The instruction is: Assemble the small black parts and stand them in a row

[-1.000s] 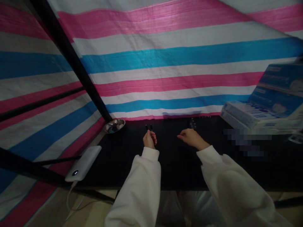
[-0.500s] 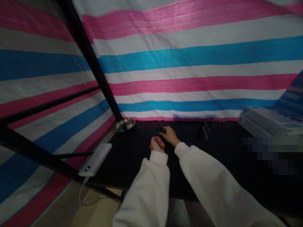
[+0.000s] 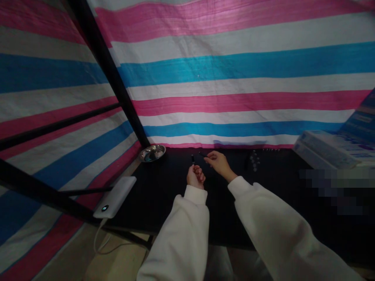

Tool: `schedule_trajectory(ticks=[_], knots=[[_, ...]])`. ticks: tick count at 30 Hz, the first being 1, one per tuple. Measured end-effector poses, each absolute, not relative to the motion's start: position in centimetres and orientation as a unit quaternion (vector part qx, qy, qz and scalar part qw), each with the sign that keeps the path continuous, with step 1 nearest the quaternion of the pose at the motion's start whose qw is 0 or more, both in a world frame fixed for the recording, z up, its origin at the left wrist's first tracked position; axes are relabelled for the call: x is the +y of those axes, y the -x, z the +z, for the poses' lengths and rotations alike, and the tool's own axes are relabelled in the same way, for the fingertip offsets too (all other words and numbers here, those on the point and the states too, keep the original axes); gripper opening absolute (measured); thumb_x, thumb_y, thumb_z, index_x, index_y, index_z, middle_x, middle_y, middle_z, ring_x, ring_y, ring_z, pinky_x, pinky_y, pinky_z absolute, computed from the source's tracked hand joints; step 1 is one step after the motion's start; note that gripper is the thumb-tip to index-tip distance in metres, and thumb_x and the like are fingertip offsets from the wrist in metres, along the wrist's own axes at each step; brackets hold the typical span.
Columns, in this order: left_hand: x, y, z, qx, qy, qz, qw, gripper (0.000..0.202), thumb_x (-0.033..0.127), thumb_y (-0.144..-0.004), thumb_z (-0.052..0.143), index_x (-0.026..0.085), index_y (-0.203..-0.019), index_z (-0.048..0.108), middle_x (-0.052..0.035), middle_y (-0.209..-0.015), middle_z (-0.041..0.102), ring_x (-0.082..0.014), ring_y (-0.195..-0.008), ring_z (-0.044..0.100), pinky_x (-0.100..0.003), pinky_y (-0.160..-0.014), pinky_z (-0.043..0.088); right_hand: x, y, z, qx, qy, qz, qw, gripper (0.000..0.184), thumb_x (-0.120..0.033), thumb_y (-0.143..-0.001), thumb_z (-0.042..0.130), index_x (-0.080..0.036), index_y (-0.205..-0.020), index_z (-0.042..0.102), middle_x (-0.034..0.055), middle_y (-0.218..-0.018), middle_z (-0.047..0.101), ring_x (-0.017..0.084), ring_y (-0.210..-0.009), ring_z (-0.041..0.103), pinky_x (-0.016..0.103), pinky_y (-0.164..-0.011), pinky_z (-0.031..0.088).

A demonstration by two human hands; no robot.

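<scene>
Farthest to the left of both sets of fingers, black frame bars [image 3: 108, 74] cross in front of a striped sheet [image 3: 234, 104], whose pink, white and blue bands also run beyond the fingertips. Left of the left fingers and closer to the body, a white device [image 3: 118, 195] with a small lit display lies by the edge of the black table [image 3: 164, 187], a pale cable [image 3: 95, 239] hanging from its near end. Beyond the left fingers and well off to their left sits a shallow metal bowl [image 3: 152, 159]. The left hand [image 3: 196, 178] is palm-up with its fingers curled in; a left dark stick [image 3: 192, 158] shows just past the thumb tip, pointing away from the body, and I cannot tell whether those fingers grip it or it merely lies beside them. To their right, the right hand [image 3: 220, 164] has thumb and fingers pinched on the near end of a right dark stick [image 3: 202, 154], which juts out leftward and away from the fingertips. Well to the right of the right fingers is a cluster of small round pieces [image 3: 254, 169], and beyond that, farther right, a row of tiny pale pieces [image 3: 272, 150]. Rightmost of all from those fingers is a pale box [image 3: 325, 150].
</scene>
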State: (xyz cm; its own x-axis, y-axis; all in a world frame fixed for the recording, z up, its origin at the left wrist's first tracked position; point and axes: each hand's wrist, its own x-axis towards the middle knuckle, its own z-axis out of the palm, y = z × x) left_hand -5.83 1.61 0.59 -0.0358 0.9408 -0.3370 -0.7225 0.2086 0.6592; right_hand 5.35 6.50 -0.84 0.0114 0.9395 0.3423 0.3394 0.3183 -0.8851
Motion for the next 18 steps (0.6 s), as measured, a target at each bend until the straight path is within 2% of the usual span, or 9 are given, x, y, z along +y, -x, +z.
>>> schedule_trajectory(ticks=[3, 7, 11, 15, 16, 18], knots=[[1.3, 5.3, 1.1, 0.396, -0.226, 0.59, 0.666, 0.029, 0.045, -0.075, 0.041, 0.017, -0.078, 0.044, 0.0075, -0.046, 0.041, -0.0039, -0.024, 0.03, -0.018, -0.028, 0.016, 4.3, -6.9, 0.8, -0.66, 0.459, 0.301, 0.512, 0.023, -0.034, -0.068, 0.055, -0.015, -0.082, 0.055, 0.002, -0.066, 0.059, 0.012, -0.055, 0.053, 0.022, -0.048, 0.041], [1.0, 4.5, 1.2, 0.419, -0.363, 0.581, 0.595, 0.043, 0.053, -0.066, 0.052, 0.017, -0.09, 0.045, 0.0072, -0.052, 0.047, -0.0035, -0.026, 0.036, -0.016, -0.027, 0.019, 1.6, -8.6, 2.1, -0.713, 0.451, 0.205, 0.496, 0.02, -0.03, -0.071, 0.055, -0.017, -0.085, 0.059, 0.0032, -0.073, 0.061, 0.012, -0.058, 0.052, 0.024, -0.054, 0.042], [1.0, 4.2, 0.6, 0.406, -0.488, 0.547, 0.546, 0.038, 0.048, -0.065, 0.057, 0.015, -0.081, 0.048, 0.0038, -0.06, 0.052, -0.003, -0.028, 0.039, -0.016, -0.026, 0.021, 0.1, -9.8, 1.8, -0.75, 0.429, 0.147, 0.482, 0.019, -0.027, -0.074, 0.052, -0.018, -0.089, 0.059, 0.0055, -0.084, 0.06, 0.014, -0.069, 0.054, 0.027, -0.063, 0.043], [1.0, 4.1, 0.2, 0.398, -0.535, 0.539, 0.514, 0.032, 0.038, -0.066, 0.058, 0.014, -0.085, 0.048, -0.0002, -0.073, 0.057, -0.0023, -0.029, 0.042, -0.016, -0.026, 0.023, -0.5, -10.5, 0.5, -0.708, 0.443, 0.183, 0.519, 0.036, -0.031, -0.077, 0.048, -0.019, -0.111, 0.047, 0.0081, -0.099, 0.055, 0.011, -0.064, 0.053, 0.027, -0.06, 0.044], [0.9, 4.1, 0.2, 0.399, -0.543, 0.54, 0.505, 0.031, 0.036, -0.066, 0.059, 0.014, -0.085, 0.048, -0.0006, -0.074, 0.057, -0.0021, -0.03, 0.042, -0.016, -0.027, 0.024, -0.5, -10.6, 0.2, -0.687, 0.453, 0.204, 0.53, 0.037, -0.034, -0.078, 0.046, -0.019, -0.112, 0.045, 0.0081, -0.099, 0.055, 0.01, -0.062, 0.053, 0.026, -0.058, 0.044], [0.8, 3.9, 0.2, 0.396, -0.561, 0.54, 0.487, 0.028, 0.032, -0.065, 0.059, 0.014, -0.085, 0.049, -0.0009, -0.076, 0.057, -0.002, -0.031, 0.043, -0.016, -0.028, 0.026, -0.6, -10.8, -0.2, -0.657, 0.471, 0.248, 0.534, 0.033, -0.04, -0.08, 0.042, -0.018, -0.103, 0.049, 0.0057, -0.088, 0.058, 0.01, -0.057, 0.052, 0.025, -0.054, 0.043]])
